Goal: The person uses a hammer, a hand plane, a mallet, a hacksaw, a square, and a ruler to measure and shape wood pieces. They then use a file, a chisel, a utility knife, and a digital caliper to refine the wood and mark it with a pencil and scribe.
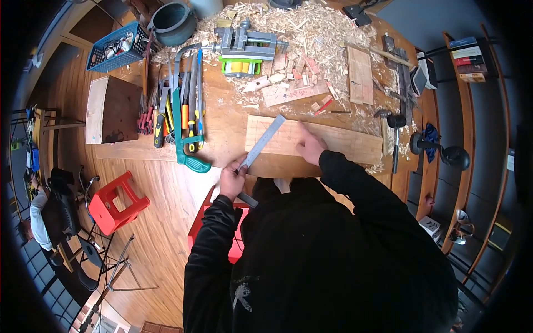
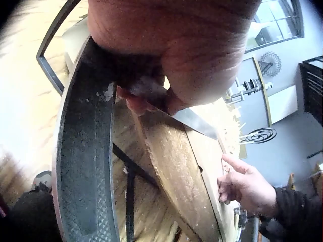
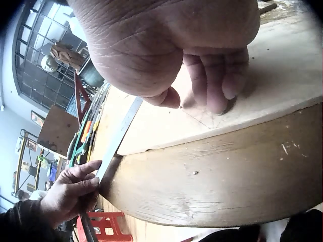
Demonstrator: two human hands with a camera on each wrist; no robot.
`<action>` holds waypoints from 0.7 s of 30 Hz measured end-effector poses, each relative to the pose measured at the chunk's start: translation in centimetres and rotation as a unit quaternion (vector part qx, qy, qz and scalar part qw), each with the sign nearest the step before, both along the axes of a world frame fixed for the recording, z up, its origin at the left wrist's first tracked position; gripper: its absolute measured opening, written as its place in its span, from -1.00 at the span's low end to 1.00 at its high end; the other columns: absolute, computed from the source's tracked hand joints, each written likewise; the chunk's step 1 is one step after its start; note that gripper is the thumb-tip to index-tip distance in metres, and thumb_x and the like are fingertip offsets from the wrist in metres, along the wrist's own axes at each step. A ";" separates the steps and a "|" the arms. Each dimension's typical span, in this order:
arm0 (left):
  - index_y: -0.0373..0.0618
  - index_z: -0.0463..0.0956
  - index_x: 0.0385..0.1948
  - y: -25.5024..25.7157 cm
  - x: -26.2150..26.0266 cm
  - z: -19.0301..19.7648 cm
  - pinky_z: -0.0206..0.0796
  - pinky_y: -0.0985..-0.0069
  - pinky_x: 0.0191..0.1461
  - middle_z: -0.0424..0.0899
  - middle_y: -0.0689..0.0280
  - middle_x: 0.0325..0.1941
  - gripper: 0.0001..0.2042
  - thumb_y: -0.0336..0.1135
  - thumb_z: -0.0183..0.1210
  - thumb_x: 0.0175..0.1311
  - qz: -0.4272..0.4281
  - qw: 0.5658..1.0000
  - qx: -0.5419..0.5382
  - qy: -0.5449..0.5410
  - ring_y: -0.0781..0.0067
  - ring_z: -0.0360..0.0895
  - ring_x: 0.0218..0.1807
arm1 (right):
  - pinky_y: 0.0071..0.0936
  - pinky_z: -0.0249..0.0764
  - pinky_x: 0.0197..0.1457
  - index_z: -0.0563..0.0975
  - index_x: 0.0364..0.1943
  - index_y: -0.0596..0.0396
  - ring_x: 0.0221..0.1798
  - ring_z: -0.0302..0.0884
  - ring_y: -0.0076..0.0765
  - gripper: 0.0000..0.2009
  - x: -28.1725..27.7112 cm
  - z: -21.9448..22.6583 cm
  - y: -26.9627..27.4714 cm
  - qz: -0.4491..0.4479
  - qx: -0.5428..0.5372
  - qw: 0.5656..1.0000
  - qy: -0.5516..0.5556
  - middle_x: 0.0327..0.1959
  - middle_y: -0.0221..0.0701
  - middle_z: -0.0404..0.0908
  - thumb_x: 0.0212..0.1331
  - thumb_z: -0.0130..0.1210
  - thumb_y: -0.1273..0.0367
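My left hand [image 1: 232, 180] grips a steel try square near the corner, at the table's front edge. Its graduated blade [image 1: 265, 141] slants across the left end of a pale wooden board [image 1: 344, 142]. The dark stock [image 2: 86, 151] fills the left of the left wrist view and juts out below the hand, off the table. My right hand [image 1: 311, 145] rests on the board, right of the blade. In the right wrist view its fingertips [image 3: 217, 103] touch the wood, and short pencil-like lines show beside them.
A green-handled saw [image 1: 191, 161], files and chisels lie to the left. Behind the board stand a vise [image 1: 247, 44], wood offcuts [image 1: 294, 91] and heaps of shavings [image 1: 311, 25]. A mallet [image 1: 396, 122] lies right. A red stool [image 1: 116, 202] stands on the floor.
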State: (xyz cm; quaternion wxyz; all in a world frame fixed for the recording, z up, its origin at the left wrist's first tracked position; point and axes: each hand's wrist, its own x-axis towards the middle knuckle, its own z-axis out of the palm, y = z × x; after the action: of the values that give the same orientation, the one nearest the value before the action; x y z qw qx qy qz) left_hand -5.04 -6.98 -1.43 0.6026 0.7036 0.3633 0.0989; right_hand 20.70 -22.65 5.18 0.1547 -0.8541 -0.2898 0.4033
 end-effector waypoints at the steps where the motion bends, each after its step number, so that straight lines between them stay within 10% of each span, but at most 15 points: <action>1: -0.14 0.59 0.02 0.0 -0.1 -0.3 0.45 0.48 0.03 0.71 0.10 -0.15 -0.71 -0.51 0.16 0.26 0.001 1.000 0.008 -0.001 0.31 0.67 -0.10 | -0.16 0.41 0.13 0.00 0.46 0.00 0.02 0.55 0.06 -0.23 -0.1 0.4 0.6 -0.003 -0.001 1.000 0.016 -0.10 -0.13 0.64 0.13 0.02 0.27; 21: -0.14 0.59 0.02 1.4 -3.2 -0.4 0.46 0.46 -0.05 0.69 0.07 -0.20 -0.69 -0.53 0.16 0.22 0.014 0.999 0.032 0.033 0.25 0.67 -0.17 | -0.12 0.40 0.14 0.01 0.47 -0.06 0.03 0.53 0.12 -0.24 -2.1 0.0 7.3 0.074 -0.001 0.996 0.045 -0.11 -0.03 0.61 0.14 0.02 0.27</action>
State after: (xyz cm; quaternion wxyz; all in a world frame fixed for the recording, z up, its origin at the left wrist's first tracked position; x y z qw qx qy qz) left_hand -8.27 -5.59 -1.82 0.5659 0.7204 0.3894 0.0958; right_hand 18.65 -15.39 5.18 0.1362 -0.8115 -0.3445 0.4519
